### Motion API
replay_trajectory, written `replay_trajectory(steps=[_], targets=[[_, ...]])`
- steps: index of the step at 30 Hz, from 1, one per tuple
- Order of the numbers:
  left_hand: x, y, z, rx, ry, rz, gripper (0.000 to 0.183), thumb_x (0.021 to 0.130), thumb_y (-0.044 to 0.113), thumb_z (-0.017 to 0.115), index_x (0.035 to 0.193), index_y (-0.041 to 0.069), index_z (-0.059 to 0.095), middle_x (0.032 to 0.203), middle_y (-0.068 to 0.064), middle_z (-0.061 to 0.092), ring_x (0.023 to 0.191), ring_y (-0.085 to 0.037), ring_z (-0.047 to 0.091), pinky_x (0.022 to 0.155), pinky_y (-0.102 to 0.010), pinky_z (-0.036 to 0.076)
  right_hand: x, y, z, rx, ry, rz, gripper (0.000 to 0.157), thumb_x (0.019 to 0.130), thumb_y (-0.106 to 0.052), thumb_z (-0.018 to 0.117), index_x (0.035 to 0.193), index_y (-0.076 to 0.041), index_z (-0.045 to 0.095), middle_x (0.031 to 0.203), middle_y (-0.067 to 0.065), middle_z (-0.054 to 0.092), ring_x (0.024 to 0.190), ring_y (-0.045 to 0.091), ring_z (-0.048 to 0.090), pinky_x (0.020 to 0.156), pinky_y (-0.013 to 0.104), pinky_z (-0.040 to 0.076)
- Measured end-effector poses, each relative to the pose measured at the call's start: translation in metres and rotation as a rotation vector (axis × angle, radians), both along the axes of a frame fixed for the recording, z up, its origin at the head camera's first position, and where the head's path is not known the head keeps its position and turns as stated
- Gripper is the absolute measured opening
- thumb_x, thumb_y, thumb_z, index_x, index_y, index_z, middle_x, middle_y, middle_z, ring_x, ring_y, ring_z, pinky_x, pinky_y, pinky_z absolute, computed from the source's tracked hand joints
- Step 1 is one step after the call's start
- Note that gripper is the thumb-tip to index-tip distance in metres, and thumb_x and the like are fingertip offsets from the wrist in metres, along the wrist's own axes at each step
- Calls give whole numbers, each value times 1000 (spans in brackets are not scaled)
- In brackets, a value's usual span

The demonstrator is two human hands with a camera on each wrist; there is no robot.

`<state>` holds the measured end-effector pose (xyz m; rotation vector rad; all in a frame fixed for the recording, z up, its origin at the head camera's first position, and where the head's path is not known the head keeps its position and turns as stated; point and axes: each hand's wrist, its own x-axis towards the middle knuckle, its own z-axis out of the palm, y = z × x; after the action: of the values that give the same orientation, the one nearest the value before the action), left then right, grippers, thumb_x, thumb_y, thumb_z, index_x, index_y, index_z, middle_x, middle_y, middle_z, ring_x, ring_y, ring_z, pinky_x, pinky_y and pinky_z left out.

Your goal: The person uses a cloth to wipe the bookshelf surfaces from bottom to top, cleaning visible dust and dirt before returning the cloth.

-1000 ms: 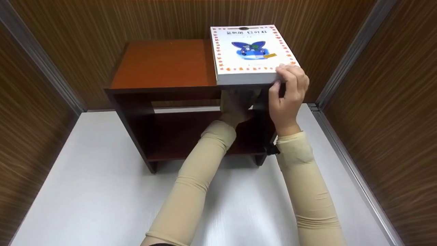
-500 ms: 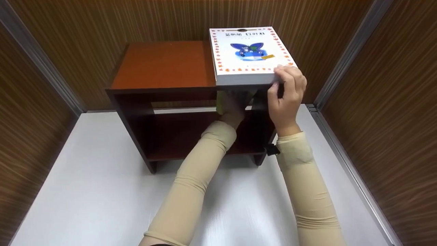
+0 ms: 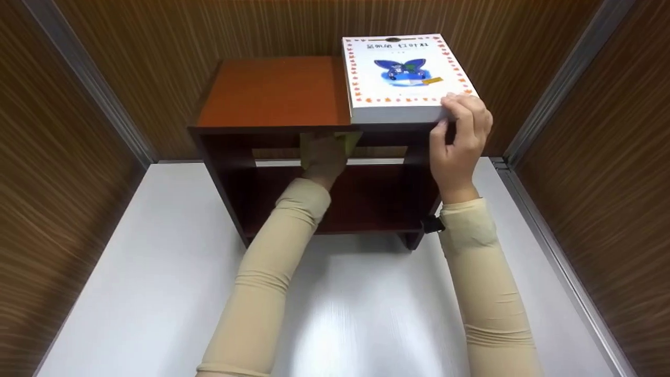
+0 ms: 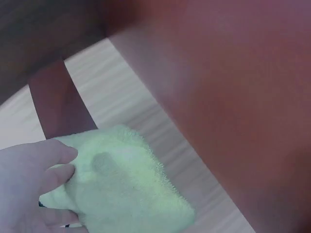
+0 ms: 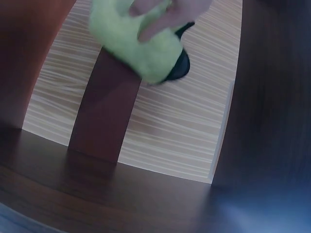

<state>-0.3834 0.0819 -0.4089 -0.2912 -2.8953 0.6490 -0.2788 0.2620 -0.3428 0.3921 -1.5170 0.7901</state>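
My left hand (image 3: 325, 159) reaches into the upper opening of a small red-brown shelf (image 3: 275, 91). It grips a fuzzy yellow-green cloth (image 4: 131, 189), spread close to the shelf's back bar (image 4: 63, 99). Fingers and thumb press into the cloth's near side in the left wrist view. A black rounded edge (image 5: 181, 67) shows beside the cloth from the right wrist. On top of the shelf, at the right, lies a thick white book (image 3: 408, 68) with a blue butterfly on its cover. My right hand (image 3: 460, 141) holds its near right corner, fingers over the cover, thumb below at the front edge.
The shelf stands on a white table (image 3: 335, 314), with a lower board (image 3: 377, 199) inside it. Wood-grain panels (image 3: 183, 26) enclose the back and both sides, with metal strips (image 3: 560, 225) along the corners. A small black clip (image 3: 433, 224) sits at my right sleeve.
My left hand and the cloth have moved left inside the shelf, away from its right side. The head view has shifted, while my right hand stays at the book's corner.
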Motion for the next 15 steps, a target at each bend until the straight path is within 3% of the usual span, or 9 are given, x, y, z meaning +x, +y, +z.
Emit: replay_trajectory(steps=[2,3,5,8,11,15], targets=[[0,-14,-2,56,2,-27,46,99,36,32,143,21,38,141,-7,42,128,-26,35,105,-46,23,1,0,1,-2,-1,0,23,78,-7,49,95,1,64,99,13,61,101,25,52,93,40,33],[0,-21,-2,189,-2,-66,46,98,38,34,141,23,41,137,-8,45,125,-28,38,103,-49,24,2,-1,2,-2,-2,-1,23,78,-6,49,94,1,64,99,13,61,101,25,52,94,40,33],[0,-34,-2,263,7,-86,42,96,37,40,133,21,52,129,-8,53,118,-30,47,100,-52,28,5,-3,4,-3,-3,1,23,78,-6,49,94,1,64,98,13,61,101,25,52,94,40,33],[3,-50,0,336,5,-83,32,94,34,45,107,14,68,110,-7,63,98,-29,58,93,-51,34,8,-5,6,-3,-6,6,23,78,-5,49,94,2,64,98,15,61,102,25,52,95,40,33],[4,-65,1,396,-5,-77,32,94,30,47,86,11,71,94,-7,66,86,-28,61,87,-49,38,11,-8,8,-4,-7,10,23,78,-4,49,93,3,64,98,16,60,102,25,52,95,40,32],[2,-86,0,466,-10,-69,34,94,28,47,81,8,71,90,-11,66,87,-32,60,84,-50,41,13,-11,10,-4,-9,15,23,77,-4,49,93,3,64,97,16,60,102,25,52,95,40,32]])
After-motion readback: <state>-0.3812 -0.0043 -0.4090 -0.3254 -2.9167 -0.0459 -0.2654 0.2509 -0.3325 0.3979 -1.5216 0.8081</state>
